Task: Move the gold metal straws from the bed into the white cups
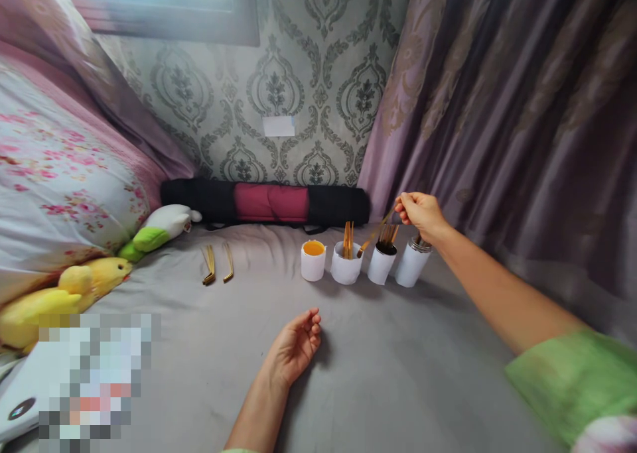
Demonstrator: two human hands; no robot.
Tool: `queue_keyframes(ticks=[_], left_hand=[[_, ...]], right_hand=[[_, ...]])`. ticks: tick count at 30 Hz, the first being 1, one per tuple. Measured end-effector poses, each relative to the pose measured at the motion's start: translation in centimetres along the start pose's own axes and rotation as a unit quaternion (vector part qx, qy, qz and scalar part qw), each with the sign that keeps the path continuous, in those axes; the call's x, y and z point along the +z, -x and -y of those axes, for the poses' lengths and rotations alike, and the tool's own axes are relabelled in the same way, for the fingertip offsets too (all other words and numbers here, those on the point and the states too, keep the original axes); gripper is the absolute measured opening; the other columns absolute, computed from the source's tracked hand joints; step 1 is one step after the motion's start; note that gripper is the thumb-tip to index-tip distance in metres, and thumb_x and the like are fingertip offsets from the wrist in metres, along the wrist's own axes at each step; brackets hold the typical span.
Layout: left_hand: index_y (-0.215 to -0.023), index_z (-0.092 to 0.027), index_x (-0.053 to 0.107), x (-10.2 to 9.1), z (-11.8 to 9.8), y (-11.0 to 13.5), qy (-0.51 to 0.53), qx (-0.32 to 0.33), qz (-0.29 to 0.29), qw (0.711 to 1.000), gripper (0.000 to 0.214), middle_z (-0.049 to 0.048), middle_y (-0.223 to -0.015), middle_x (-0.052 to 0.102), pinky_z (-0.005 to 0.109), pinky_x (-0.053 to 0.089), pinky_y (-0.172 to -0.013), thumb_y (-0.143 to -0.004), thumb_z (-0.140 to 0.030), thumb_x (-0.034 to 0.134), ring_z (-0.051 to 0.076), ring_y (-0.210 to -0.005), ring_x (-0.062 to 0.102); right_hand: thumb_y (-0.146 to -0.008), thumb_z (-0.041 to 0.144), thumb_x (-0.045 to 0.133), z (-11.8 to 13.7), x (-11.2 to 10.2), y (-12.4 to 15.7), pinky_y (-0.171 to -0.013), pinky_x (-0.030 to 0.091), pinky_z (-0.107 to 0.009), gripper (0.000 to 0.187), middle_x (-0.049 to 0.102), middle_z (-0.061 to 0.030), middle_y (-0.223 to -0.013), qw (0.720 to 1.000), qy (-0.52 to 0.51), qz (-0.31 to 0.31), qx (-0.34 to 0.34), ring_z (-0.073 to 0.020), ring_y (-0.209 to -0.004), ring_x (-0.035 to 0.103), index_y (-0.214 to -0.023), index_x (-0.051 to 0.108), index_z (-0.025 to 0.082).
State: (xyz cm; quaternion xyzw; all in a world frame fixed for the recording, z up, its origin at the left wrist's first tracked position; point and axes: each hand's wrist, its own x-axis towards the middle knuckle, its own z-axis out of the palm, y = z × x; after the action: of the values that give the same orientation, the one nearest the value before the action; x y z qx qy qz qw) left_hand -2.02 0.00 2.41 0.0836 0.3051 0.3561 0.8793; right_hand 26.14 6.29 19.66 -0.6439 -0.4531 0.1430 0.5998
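My right hand (421, 214) pinches the upper end of a thin brown paintbrush (374, 235). Slanting down to the left, its dark tip is at the right rim of a white-wrapped cup (346, 272) with several golden sticks (348, 241) standing in it. To the right is a dark-mouthed white cup (382, 268) with several brown sticks. A taller white container (412, 270) with a metallic rim stands partly below my right hand. At the row's left end, another white cup (313, 268) is orange inside. My left hand (298, 347) rests palm up on the sheet, fingers loosely curled and holding nothing.
Two groups of thin gold sticks with bent ends (209, 267) lie left on the grey sheet (239, 347). A black and maroon roll (271, 202) lies along the wall. Plush toys (97, 282) and a partly blurred white object (40, 387) are at left; curtains (497, 108) hang right.
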Motion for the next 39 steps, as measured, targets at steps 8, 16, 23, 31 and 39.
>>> queue_keyframes(ticks=[8,16,23,31,39], left_hand=[[-0.086,-0.01,0.052,-0.1,-0.1,-0.1,0.002,-0.002,0.002,1.0,0.008,0.0019,-0.065,0.057,0.016,0.04,-0.042,-0.078,-0.01,0.049,0.006,-0.048,0.051],[-0.085,-0.01,0.052,-0.3,-0.1,-0.3,0.003,-0.002,0.004,1.0,0.008,0.0019,-0.066,0.057,0.015,0.04,-0.043,-0.078,-0.01,0.048,0.006,-0.049,0.052],[-0.084,-0.01,0.053,-0.2,-0.1,-0.2,-0.001,-0.001,0.002,1.0,0.008,0.002,-0.065,0.056,0.016,0.04,-0.042,-0.078,-0.01,0.048,0.006,-0.049,0.051],[-0.085,-0.01,0.053,-0.2,0.0,-0.1,0.005,-0.001,0.009,1.0,0.008,0.0022,-0.066,0.057,0.016,0.041,-0.043,-0.079,-0.01,0.048,0.006,-0.049,0.052],[-0.085,-0.01,0.053,-0.5,0.0,-0.4,0.001,0.002,0.014,1.0,0.008,0.0017,-0.066,0.057,0.016,0.041,-0.043,-0.078,-0.01,0.049,0.005,-0.049,0.052]], right_hand=[[-0.082,0.031,0.046,-0.1,1.7,-2.1,-0.034,0.033,-0.014,0.023,0.057,-0.0016,-0.059,0.996,0.082,0.013,-0.027,-0.0029,-0.037,0.042,-0.074,0.055,0.012],[-0.082,0.028,0.043,-1.4,3.6,-2.5,-0.04,0.037,-0.014,0.022,0.062,-0.0026,-0.063,0.977,0.181,0.065,-0.09,-0.004,-0.041,0.048,-0.076,0.058,0.013],[-0.082,0.026,0.042,-2.1,4.8,-2.0,-0.042,0.038,-0.014,0.021,0.061,-0.0018,-0.062,0.966,0.213,0.117,-0.087,-0.004,-0.041,0.048,-0.075,0.058,0.013],[-0.08,0.019,0.041,-2.3,5.5,-1.2,-0.039,0.036,-0.013,0.018,0.06,-0.001,-0.059,0.956,0.232,0.163,-0.075,-0.0047,-0.041,0.048,-0.07,0.056,0.014],[-0.079,0.018,0.043,-3.2,6.2,-1.1,-0.039,0.036,-0.014,0.018,0.06,-0.0004,-0.057,0.952,0.238,0.183,-0.063,-0.0048,-0.04,0.047,-0.066,0.056,0.015]])
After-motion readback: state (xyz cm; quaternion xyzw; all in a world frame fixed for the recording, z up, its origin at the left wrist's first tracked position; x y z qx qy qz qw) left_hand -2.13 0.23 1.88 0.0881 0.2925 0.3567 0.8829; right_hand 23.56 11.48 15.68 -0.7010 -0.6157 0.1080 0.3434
